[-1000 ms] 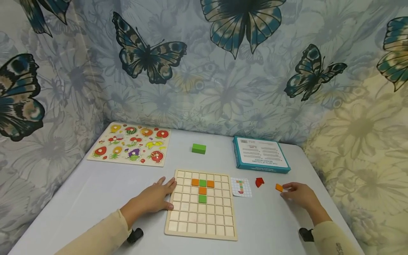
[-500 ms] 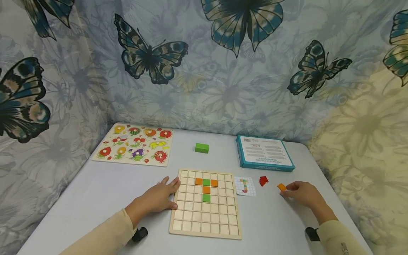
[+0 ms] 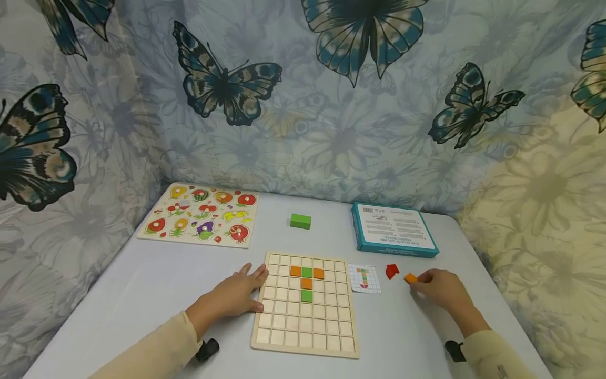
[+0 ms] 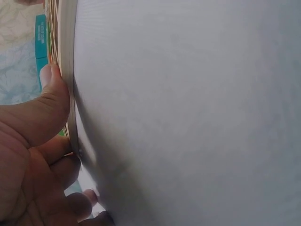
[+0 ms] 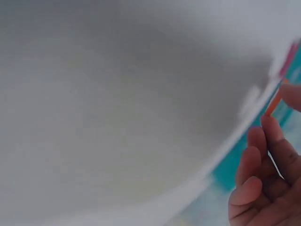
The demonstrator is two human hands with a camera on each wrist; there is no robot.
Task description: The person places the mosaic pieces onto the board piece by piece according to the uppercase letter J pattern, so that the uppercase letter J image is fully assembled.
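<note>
A wooden grid board (image 3: 305,326) lies flat at the middle front, with orange and green square tiles set in a T shape on it. My left hand (image 3: 232,292) rests at the board's left edge with its fingers spread. In the left wrist view the thumb (image 4: 54,101) lies along the rim. To the right, my right hand (image 3: 444,288) pinches an orange tile (image 3: 410,278) between thumb and fingertips. The right wrist view shows that orange tile (image 5: 274,102) edge-on. Just left of it lie red pieces (image 3: 392,271), one partly over another.
A pattern card (image 3: 364,278) lies beside the board's right edge. Behind it sits a teal box (image 3: 395,230). Green blocks (image 3: 300,221) stand at the back middle, and a fruit puzzle board (image 3: 199,215) lies at the back left. A patterned cloth wall borders the table.
My right hand has moved a little left with the orange tile, toward the red pieces, and the tile has turned. The left hand stays at the board's edge. The camera view has shifted slightly.
</note>
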